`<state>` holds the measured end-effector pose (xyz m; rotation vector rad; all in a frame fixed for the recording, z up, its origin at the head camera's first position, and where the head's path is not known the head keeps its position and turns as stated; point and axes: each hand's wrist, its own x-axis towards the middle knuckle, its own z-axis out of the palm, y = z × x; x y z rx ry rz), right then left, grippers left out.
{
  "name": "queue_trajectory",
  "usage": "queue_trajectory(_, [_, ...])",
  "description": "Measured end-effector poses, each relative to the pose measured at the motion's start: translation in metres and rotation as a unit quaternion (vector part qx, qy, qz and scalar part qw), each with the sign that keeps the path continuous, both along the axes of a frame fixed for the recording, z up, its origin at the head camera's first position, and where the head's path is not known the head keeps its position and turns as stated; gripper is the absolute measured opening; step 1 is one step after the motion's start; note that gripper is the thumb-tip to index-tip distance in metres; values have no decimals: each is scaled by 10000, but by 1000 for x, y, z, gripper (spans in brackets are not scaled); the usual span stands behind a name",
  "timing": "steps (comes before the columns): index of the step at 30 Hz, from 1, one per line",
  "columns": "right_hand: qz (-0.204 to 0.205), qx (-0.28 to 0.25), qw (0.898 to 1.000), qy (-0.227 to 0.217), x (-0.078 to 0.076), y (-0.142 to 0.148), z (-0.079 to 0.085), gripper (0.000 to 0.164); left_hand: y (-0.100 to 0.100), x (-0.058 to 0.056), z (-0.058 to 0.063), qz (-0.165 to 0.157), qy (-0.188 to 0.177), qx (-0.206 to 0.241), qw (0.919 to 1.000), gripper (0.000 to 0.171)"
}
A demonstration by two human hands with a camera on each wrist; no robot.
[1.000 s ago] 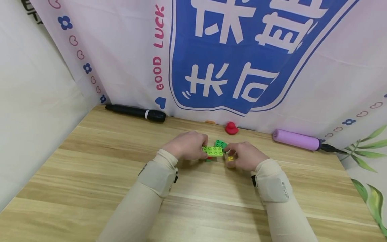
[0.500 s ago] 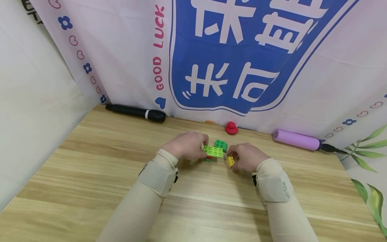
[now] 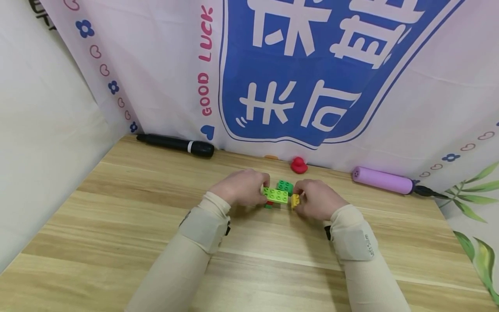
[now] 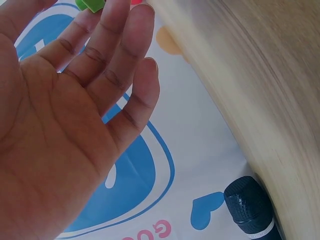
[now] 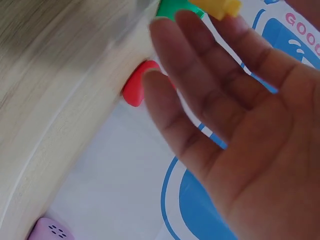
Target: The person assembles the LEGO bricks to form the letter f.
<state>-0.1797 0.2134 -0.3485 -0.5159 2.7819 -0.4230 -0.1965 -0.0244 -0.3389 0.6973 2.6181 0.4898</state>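
In the head view, my left hand [image 3: 246, 188] pinches a long lime-green toy brick [image 3: 276, 195] at its left end, studs upward. Below that brick a bit of a red brick [image 3: 269, 203] and a green piece [image 3: 269, 207] show; whether they are joined to it I cannot tell. My right hand [image 3: 317, 200] pinches a small yellow brick [image 3: 295, 202] just right of the lime brick, its studs turned sideways. A darker green brick [image 3: 285, 186] sits right behind the lime one. In the right wrist view the yellow brick [image 5: 220, 7] is at the fingertips.
A red rubber duck [image 3: 299, 165] stands at the back of the wooden table [image 3: 249, 277]. At the back left lies a black microphone [image 3: 175, 144]; a purple cylinder [image 3: 383, 180] with a black tip lies back right. A printed cloth [image 3: 163, 78] hangs behind.
The yellow brick has turned in my right fingers and moved slightly left, closer to the lime-green brick. My left hand has hardly moved.
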Motion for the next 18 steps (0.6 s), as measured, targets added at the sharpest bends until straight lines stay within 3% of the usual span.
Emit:
queue_trajectory(11, [-181, -895, 9913, 947, 2, -6, 4, 33, 1, 0, 0, -18, -41, 23, 10000, 32])
queue_trajectory(18, [69, -1187, 9859, 1180, 6, -18, 3, 36, 2, -1, -1, -66, -35, 64, 10000, 28])
